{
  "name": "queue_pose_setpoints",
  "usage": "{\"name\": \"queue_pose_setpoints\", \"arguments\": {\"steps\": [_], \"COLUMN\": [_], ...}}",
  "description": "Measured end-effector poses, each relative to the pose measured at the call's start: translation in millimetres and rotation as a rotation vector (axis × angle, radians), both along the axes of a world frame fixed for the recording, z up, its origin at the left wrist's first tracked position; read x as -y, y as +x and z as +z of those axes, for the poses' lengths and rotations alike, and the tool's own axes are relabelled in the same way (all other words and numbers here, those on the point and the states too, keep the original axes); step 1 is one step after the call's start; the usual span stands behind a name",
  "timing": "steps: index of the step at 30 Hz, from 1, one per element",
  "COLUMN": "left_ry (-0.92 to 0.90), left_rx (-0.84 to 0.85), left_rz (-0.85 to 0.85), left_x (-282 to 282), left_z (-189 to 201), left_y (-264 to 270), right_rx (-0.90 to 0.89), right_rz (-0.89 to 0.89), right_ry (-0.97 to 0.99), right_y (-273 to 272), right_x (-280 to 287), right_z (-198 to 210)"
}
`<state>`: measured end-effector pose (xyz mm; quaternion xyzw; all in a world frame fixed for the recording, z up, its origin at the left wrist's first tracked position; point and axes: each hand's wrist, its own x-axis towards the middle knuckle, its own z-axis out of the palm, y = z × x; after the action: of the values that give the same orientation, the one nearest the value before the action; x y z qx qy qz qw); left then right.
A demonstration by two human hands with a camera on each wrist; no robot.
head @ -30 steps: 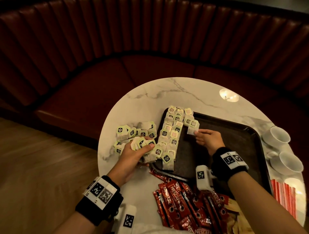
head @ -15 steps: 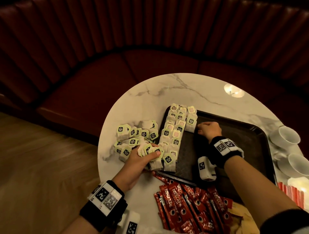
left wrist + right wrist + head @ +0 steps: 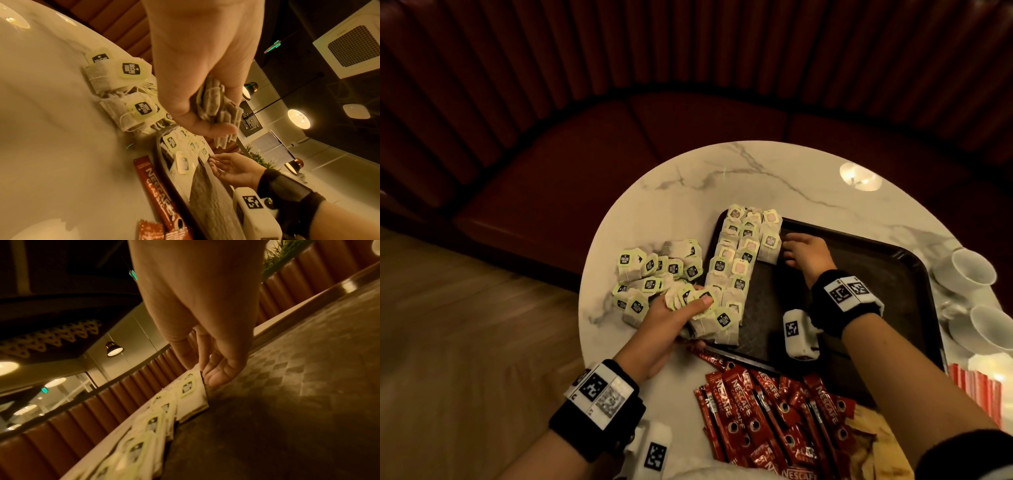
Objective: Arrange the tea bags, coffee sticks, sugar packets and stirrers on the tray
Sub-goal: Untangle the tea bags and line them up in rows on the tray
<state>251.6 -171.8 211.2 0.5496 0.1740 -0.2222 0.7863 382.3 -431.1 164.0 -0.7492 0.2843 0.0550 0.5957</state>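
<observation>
My left hand (image 3: 669,317) grips a bunch of tea bags (image 3: 216,104), thumb laid over their tags, fingers (image 3: 207,128) curled beneath; it sits at the near-left corner of the tray (image 3: 859,270), part over the rim. My right hand (image 3: 806,258) lies low on the tray floor, fingers (image 3: 216,378) straight and relaxed, tips touching the edge of a bag (image 3: 769,247) in the third row; nothing is pinched there. Rows of bags (image 3: 736,270) run along the tray's left side, overlapping, tags up; a loose heap (image 3: 654,274) lies on the bench (image 3: 688,185) just left of the tray. Red coffee sticks (image 3: 767,421) are piled on the bench at the tray's near edge, one (image 3: 162,183) touching the rim; tan packets (image 3: 873,442) lie beside them. Two white cups (image 3: 976,291) stand right of the tray; red-striped sticks (image 3: 976,390) lie near its near-right corner.
</observation>
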Motion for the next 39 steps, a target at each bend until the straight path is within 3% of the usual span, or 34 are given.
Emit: {"name": "queue_pose_setpoints", "arguments": {"steps": [3, 6, 9, 12, 20, 30, 39], "left_ry": [-0.064, -0.149, -0.198, -0.223, -0.174, -0.203, -0.058], "left_rx": [-0.035, -0.071, -0.069, -0.037, 0.115, 0.156, 0.251], "left_rz": [0.030, 0.077, 0.082, 0.079, 0.051, 0.121, 0.057], "left_x": [1.4, 4.5, 8.4, 10.7, 9.5, -4.5, 3.6], "left_z": [7.7, 14.8, 19.4, 19.8, 22.7, 28.7, 32.5], "left_y": [3.4, 7.5, 11.1, 13.3, 8.8, 17.3, 14.9], "right_rx": [0.071, 0.155, 0.094, 0.022, 0.145, 0.271, 0.302], "right_rz": [0.026, 0.198, 0.471, 0.594, 0.490, 0.172, 0.223], "right_ry": [-0.022, 0.038, 0.172, 0.288, 0.343, 0.430, 0.449], "right_y": [-21.7, -54.5, -85.0, -103.1, -124.4, -121.4, -126.5], "right_x": [-10.0, -31.2, -54.4, -67.1, -77.3, -60.4, -71.5], "right_z": [21.3, 51.4, 74.5, 84.3, 81.3, 85.3, 89.7]}}
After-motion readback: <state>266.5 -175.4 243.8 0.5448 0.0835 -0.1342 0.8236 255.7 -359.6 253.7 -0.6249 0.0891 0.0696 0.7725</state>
